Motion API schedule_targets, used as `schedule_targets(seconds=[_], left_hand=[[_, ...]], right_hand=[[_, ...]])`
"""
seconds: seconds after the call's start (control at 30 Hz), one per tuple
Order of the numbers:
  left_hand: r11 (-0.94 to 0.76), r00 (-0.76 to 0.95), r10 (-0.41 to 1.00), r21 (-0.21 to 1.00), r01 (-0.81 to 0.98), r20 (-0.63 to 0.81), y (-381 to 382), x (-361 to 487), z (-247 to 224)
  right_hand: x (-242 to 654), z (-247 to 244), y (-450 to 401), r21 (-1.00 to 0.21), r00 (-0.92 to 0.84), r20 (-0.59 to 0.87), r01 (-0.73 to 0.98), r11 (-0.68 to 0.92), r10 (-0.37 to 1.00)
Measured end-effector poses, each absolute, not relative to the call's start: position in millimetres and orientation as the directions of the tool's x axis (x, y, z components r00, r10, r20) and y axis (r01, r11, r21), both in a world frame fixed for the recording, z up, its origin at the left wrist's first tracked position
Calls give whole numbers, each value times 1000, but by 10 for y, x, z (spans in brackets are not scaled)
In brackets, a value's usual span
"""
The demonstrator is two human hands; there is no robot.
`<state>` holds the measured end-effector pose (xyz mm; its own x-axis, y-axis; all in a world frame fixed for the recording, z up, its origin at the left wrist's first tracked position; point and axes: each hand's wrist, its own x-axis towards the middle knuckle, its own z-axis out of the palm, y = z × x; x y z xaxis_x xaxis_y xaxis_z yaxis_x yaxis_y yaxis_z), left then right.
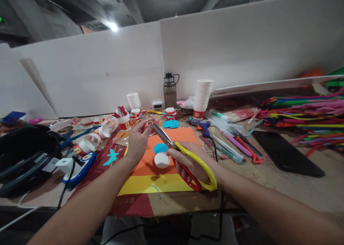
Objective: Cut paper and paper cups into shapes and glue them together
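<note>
My right hand (189, 161) is closed round the handles of a pair of scissors (202, 162), one loop yellow and one red. Their blades point up and left, reaching a small red-and-white paper cup piece (152, 129). That piece is pinched in my left hand (138, 139), which partly hides it. Whether the blades are cutting into it I cannot tell. Below the blades, a blue paper disc (160, 148) and a white round cup bottom (162, 160) lie on orange paper (178, 137), with yellow paper (142, 186) along its near edge.
Left are cut cup rings (84, 146), a blue-and-white power strip (83, 169) and a black bag-like object (29, 155). Behind stand a bottle (170, 92) and stacked paper cups (202, 98). Right lie a blue glue gun (205, 128), pens, a black phone (287, 153) and colourful pipe cleaners (311, 119).
</note>
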<state>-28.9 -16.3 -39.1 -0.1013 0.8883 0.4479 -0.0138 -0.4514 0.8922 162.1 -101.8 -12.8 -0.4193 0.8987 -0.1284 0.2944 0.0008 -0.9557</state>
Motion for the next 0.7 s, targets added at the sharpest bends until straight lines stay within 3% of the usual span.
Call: schedule_targets(seconds=[0.43,0.7], left_hand=[[-487,-112,871,870,-78,478,-153,-283,-396],[-494,-117,858,866,69,499,-236,-258,-310]], right_hand=[[1648,-167,-989,-949,-450,-99,310,51,888],[1642,-124,-1022,-947,-441,-109,318,42,891]])
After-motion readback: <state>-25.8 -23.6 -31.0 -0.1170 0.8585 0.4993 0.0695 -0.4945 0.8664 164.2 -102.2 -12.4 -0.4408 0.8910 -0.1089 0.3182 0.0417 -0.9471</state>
